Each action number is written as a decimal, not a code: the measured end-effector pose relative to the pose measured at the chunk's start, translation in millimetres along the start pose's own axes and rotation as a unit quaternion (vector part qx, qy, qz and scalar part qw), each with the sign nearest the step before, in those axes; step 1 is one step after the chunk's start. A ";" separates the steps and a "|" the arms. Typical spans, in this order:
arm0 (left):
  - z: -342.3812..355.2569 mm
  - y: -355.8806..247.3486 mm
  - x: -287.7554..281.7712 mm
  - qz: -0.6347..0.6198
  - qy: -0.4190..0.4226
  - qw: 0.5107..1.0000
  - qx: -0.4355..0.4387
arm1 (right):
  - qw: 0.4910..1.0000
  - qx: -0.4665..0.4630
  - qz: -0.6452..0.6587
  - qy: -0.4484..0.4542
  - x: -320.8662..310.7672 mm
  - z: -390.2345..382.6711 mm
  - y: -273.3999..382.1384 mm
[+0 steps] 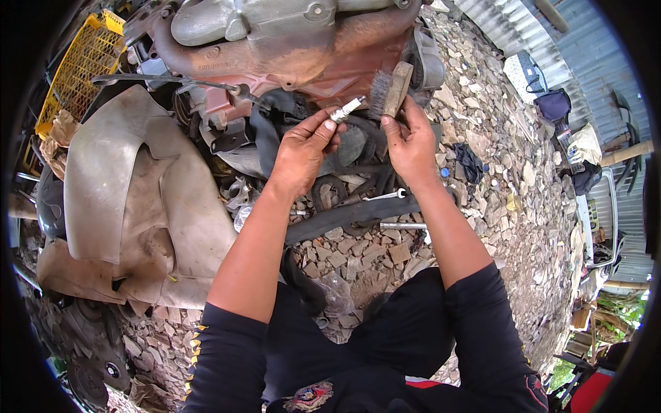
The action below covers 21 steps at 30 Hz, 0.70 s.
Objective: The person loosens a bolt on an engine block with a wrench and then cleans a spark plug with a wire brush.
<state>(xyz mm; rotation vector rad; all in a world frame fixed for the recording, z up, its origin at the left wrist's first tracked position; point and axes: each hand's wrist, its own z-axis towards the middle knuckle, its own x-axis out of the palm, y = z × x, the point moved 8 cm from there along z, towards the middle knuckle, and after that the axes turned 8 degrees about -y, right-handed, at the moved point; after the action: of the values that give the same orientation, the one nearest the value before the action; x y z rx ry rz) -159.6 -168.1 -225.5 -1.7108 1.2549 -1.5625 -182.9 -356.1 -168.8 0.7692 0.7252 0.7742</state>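
Pinched between the fingers and thumb of my left hand [305, 150] is a spark plug [347, 109], its white ceramic end pointing up and right. My right hand [412, 143] grips a wooden-handled brush [396, 88] by its lower end. The brush's grey bristles face left, close to the tip of the plug; I cannot tell whether they touch. Both hands are raised in front of a large engine [275, 58] with a rusty manifold and a reddish block.
A wrench [385, 195] and a metal bar [403, 226] lie near a black hose [344, 219] below my hands. Stiff grey-brown sheeting [131, 199] spreads at left, with a yellow crate [82, 65] behind it. Broken stones [509, 206] cover the ground; a corrugated metal wall [592, 62] stands at right.
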 end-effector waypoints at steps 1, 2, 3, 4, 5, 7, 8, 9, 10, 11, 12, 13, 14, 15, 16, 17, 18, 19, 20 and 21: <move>-0.3 -1.2 1.7 -0.003 0.000 1.000 0.008 | 1.000 0.001 0.008 -0.001 -1.1 -0.1 -0.1; -0.6 -2.3 3.2 -0.007 -0.001 1.000 0.016 | 1.000 0.005 0.019 -0.002 -2.6 0.0 -1.4; -1.1 -4.2 4.6 -0.010 -0.002 1.000 0.024 | 0.999 0.009 0.031 -0.003 -3.7 0.7 -2.6; -1.3 -4.3 5.8 -0.007 -0.004 1.000 0.026 | 0.999 0.013 0.043 -0.003 -4.6 1.1 -3.6; -1.4 -4.5 7.1 -0.004 -0.005 1.000 0.028 | 0.998 0.016 0.053 -0.004 -5.6 1.2 -4.3; -0.8 -4.8 4.7 0.003 -0.008 1.000 0.028 | 0.997 0.022 0.075 -0.004 -4.3 2.1 -2.2; -0.1 -4.4 3.1 0.006 -0.007 1.000 0.026 | 0.997 0.023 0.074 -0.001 -3.5 2.1 -0.8; 0.3 -3.7 3.0 0.008 -0.004 1.000 0.023 | 0.997 0.024 0.070 0.001 -4.0 2.2 2.0; 0.5 -2.9 2.9 0.004 -0.004 1.000 0.020 | 0.998 0.025 0.066 0.004 -3.9 2.1 3.0; 0.6 -1.7 3.1 0.000 -0.004 1.000 0.018 | 0.998 0.021 0.067 0.004 -3.3 1.8 1.9; 0.4 -1.7 4.4 -0.004 -0.003 1.000 0.016 | 0.998 0.017 0.067 0.004 -2.9 1.9 1.7; -0.7 0.2 7.9 -0.037 0.015 0.999 -0.003 | 0.998 0.013 0.067 0.005 -2.8 2.0 1.8; -2.2 1.9 11.2 -0.070 0.032 0.997 -0.022 | 0.997 0.011 0.072 0.011 -2.2 1.2 2.0; -4.2 1.9 11.9 -0.102 0.047 0.993 -0.038 | 0.996 0.008 0.081 0.021 2.3 0.0 8.1; -3.8 3.0 9.3 -0.102 0.045 0.993 -0.042 | 0.996 0.006 0.089 0.030 6.2 -1.3 12.4; -2.5 5.7 6.5 -0.103 0.043 0.993 -0.045 | 0.997 -0.013 0.063 0.038 9.3 -2.8 15.9; -1.5 7.4 7.0 -0.104 0.043 0.992 -0.049 | 0.998 -0.033 0.034 0.045 10.4 -3.9 19.2; 0.1 8.4 7.1 -0.101 0.042 0.993 -0.051 | 0.997 -0.053 0.006 0.052 11.9 -4.7 22.0; 1.2 8.8 4.9 -0.083 0.021 0.996 -0.035 | 0.998 -0.053 -0.009 0.044 11.6 -4.3 21.6; 0.4 6.4 7.8 -0.065 0.001 0.998 -0.019 | 0.998 -0.053 -0.025 0.036 10.1 -4.1 20.4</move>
<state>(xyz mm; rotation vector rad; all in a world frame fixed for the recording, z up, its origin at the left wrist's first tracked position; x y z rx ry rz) -161.7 -177.8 -227.2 -1.8491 1.2027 -1.6235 -187.8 -336.7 -157.2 0.6282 0.7589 0.7926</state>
